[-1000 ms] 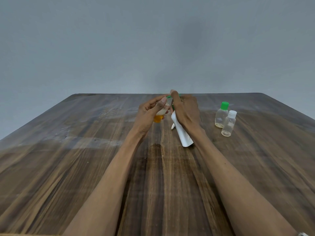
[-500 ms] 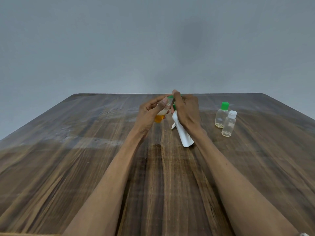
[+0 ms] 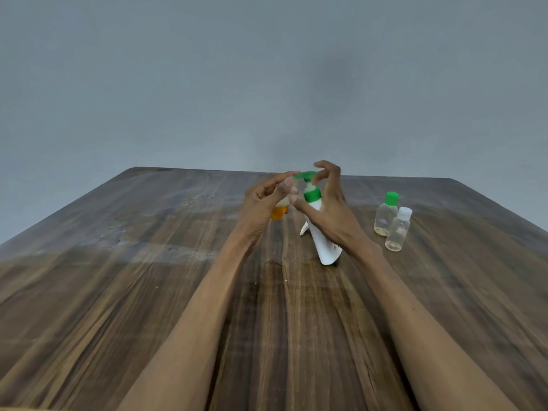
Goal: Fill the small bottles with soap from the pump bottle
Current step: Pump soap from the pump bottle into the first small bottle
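The white pump bottle (image 3: pixel 324 250) with a green collar and green pump head (image 3: pixel 307 175) stands tilted on the wooden table (image 3: pixel 142 262). My right hand (image 3: pixel 335 215) holds its body between thumb and palm, with the fingers curled just above the pump head. My left hand (image 3: pixel 261 206) grips a small clear bottle (image 3: pixel 279 214) with orange soap in its bottom, its mouth up under the pump spout. Most of that bottle is hidden by my fingers.
Two small clear capped bottles stand to the right: one with a green cap (image 3: pixel 385 215), one with a white cap (image 3: pixel 398 231). A small white piece (image 3: pixel 304 229) lies on the table by the pump bottle. A grey wall rises behind the table's far edge.
My right fingers have lifted off the pump head, which has come up and now shows in full. My left hand has kept the small bottle at the spout.
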